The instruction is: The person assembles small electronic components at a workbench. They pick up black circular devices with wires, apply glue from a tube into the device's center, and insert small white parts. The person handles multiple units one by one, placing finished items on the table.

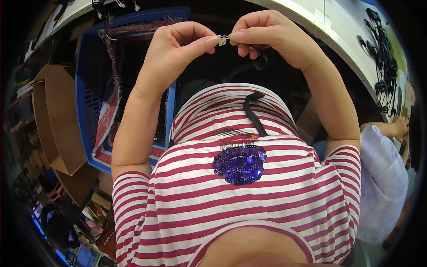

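I count one held white piece (222, 41) and one large blue crate (82, 82).

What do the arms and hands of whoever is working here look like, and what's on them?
They are a person's own. The left hand and right hand wear no gloves, and no watch or bracelet shows. Both forearms are bare, below short sleeves striped white and dark red.

The white piece (222, 41) is too small to identify — the left forearm (134, 120) partly hides the blue plastic crate (83, 89).
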The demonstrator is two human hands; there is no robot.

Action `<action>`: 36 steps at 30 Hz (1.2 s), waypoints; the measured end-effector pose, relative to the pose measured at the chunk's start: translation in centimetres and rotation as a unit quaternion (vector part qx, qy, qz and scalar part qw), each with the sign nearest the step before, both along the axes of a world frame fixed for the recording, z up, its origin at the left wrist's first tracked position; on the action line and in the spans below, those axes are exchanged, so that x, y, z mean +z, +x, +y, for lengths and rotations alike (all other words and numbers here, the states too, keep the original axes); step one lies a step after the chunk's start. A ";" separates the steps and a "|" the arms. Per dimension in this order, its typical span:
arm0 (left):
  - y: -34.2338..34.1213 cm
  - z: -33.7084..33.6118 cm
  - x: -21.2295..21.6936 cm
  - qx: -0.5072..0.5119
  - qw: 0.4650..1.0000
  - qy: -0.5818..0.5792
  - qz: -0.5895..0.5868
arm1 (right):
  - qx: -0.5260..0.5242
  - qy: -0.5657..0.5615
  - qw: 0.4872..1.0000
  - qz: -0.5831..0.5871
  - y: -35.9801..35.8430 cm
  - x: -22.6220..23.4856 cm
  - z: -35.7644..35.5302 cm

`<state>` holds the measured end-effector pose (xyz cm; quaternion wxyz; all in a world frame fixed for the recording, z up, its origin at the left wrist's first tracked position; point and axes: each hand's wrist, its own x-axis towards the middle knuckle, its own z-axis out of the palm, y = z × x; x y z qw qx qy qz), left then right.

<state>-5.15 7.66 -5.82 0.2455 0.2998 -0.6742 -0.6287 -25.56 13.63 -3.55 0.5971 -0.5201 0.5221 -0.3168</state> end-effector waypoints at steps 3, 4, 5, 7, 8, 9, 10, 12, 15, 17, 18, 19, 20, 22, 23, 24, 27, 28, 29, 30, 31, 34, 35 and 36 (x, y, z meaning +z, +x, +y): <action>0.1 0.3 -0.2 -0.010 0.997 0.069 0.037 | 0.005 0.027 0.999 -0.031 0.0 0.1 0.2; 0.1 0.5 -0.2 -0.014 0.995 0.087 0.044 | 0.006 0.035 0.999 -0.040 0.0 0.1 0.3; 0.1 0.6 -0.2 -0.019 0.993 0.104 0.051 | 0.011 0.042 0.997 -0.057 -0.2 -0.1 0.3; -0.1 0.9 -0.4 -0.013 0.987 0.132 0.088 | 0.021 0.057 0.994 -0.089 -0.6 -0.8 0.4; -0.3 1.1 -0.5 -0.009 0.984 0.146 0.106 | 0.021 0.065 0.992 -0.105 -0.5 -1.0 0.5; -0.4 1.2 -0.5 -0.010 0.982 0.154 0.112 | 0.021 0.073 0.990 -0.122 -0.5 -1.2 0.5; -0.6 1.5 -0.5 -0.010 0.980 0.163 0.118 | 0.022 0.081 0.987 -0.138 -0.4 -1.2 0.6; -0.7 1.5 -0.6 -0.003 0.978 0.165 0.130 | 0.018 0.050 0.992 -0.118 -0.3 -0.9 0.8; -0.9 1.6 -0.6 0.014 0.982 0.137 0.131 | 0.018 0.026 0.993 -0.112 -0.4 -0.8 0.9; -1.2 1.7 -1.0 0.047 0.978 0.140 0.144 | -0.013 -0.037 0.996 -0.084 -0.2 -0.8 1.0; -1.3 1.7 -1.2 0.064 0.976 0.141 0.151 | -0.045 -0.096 0.993 -0.053 0.3 -1.0 1.3; -1.4 1.6 -1.3 0.078 0.972 0.157 0.158 | -0.076 -0.155 0.985 -0.023 0.8 -1.2 1.6; -1.5 1.6 -1.4 0.089 0.967 0.173 0.165 | -0.093 -0.189 0.978 0.009 1.1 -1.5 1.9; -1.5 1.5 -1.5 0.100 0.961 0.201 0.162 | -0.127 -0.249 0.959 0.055 1.7 -1.9 2.0; -1.3 1.4 -1.4 0.087 0.970 0.179 0.142 | -0.153 -0.285 0.945 0.053 1.9 -2.5 1.8; -1.2 1.4 -1.1 0.073 0.977 0.156 0.122 | -0.142 -0.272 0.950 0.054 1.8 -2.6 1.6; -0.6 0.4 -0.4 0.023 0.994 0.088 0.063 | -0.105 -0.231 0.966 0.046 1.1 -2.3 1.4; -0.4 0.0 -0.2 0.005 0.997 0.065 0.043 | -0.090 -0.220 0.971 0.038 1.1 -2.2 1.4; -0.1 -0.2 0.0 -0.001 0.998 0.051 0.024 | -0.075 -0.208 0.975 0.033 1.0 -2.1 1.3; 0.1 -0.4 0.2 -0.007 0.999 0.037 0.004 | -0.059 -0.196 0.978 0.041 0.9 -1.9 1.3; 0.2 -0.6 0.3 -0.012 1.000 0.023 -0.016 | -0.042 -0.184 0.981 0.050 0.8 -1.8 1.3; 0.3 -0.5 0.6 -0.026 0.999 0.029 -0.036 | -0.029 -0.176 0.982 0.063 0.8 -1.7 1.2; 0.3 -0.5 0.6 -0.032 0.998 0.033 -0.033 | -0.029 -0.179 0.981 0.065 0.8 -1.8 1.2; 0.3 -0.5 0.6 -0.028 0.998 0.039 -0.034 | -0.031 -0.178 0.981 0.066 0.8 -1.8 1.2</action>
